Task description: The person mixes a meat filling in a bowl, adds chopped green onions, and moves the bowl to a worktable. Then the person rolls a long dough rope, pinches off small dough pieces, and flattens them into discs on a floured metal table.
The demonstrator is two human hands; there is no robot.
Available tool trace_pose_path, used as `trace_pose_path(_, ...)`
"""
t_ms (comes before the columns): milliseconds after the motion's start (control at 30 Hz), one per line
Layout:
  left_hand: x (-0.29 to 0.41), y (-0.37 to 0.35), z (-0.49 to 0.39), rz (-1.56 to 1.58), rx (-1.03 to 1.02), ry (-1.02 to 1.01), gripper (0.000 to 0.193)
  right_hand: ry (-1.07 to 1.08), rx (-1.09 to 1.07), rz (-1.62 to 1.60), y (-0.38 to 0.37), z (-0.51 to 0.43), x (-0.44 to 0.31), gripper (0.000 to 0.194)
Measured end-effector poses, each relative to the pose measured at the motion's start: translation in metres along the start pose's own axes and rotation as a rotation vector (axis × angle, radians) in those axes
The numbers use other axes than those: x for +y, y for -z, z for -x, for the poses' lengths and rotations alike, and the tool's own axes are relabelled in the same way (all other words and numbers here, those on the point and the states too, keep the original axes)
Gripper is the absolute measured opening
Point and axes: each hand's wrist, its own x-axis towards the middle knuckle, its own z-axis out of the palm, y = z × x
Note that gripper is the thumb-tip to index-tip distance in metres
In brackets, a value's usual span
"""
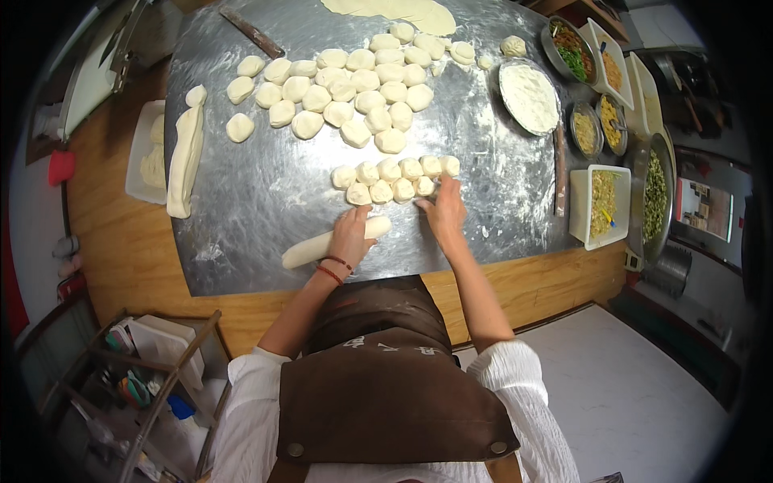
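Note:
My left hand [349, 238] lies across a smooth dough log [307, 250], its fingers past the far side and its thumb on the near side. The log slants up to the right near the table's front edge. Just beyond it sit two rows of small cut dough pieces [381, 192], lightly floured. At the right end of these rows is my right hand [447, 208], thumb and fingers spread. Its fingertips reach the end dough piece [449, 165], and its thumb is below another. Whether a piece is between the fingers is partly hidden.
Flattened dough rounds [364, 80] cover the table's far middle. A thick dough strip [186, 160] lies at left, a rolling pin [250, 31] far left. At right stand a flour bowl [529, 96], another rolling pin [560, 172], a filling tub [601, 208] and a large bowl [655, 199].

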Motion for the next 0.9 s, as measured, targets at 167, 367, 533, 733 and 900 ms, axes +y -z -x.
trace_pose_path(167, 0.025, -0.005, 0.004, 0.303, 0.012, -0.063, 0.081, -0.037, -0.354, -0.333, -0.014, 0.044, -0.020, 0.031)
trace_pose_path(367, 0.042, -0.005, -0.008, 0.009, 0.131, -0.246, 0.059, -0.245, -0.376, -0.654, -0.038, 0.059, -0.012, 0.024)
trace_pose_path(533, 0.040, -0.014, -0.018, -0.075, -0.096, -0.067, 0.019, -0.415, -0.287, -0.735, -0.041, 0.058, -0.005, 0.018)
trace_pose_path(733, 0.041, -0.021, -0.025, -0.263, -0.253, -0.049, 0.017, -0.690, -0.448, -0.983, -0.006, 0.058, -0.016, 0.015)
trace_pose_path(900, 0.036, -0.015, -0.030, -0.264, -0.300, 0.016, 0.026, -0.470, -0.697, -0.981, 0.027, 0.067, -0.024, 0.024)
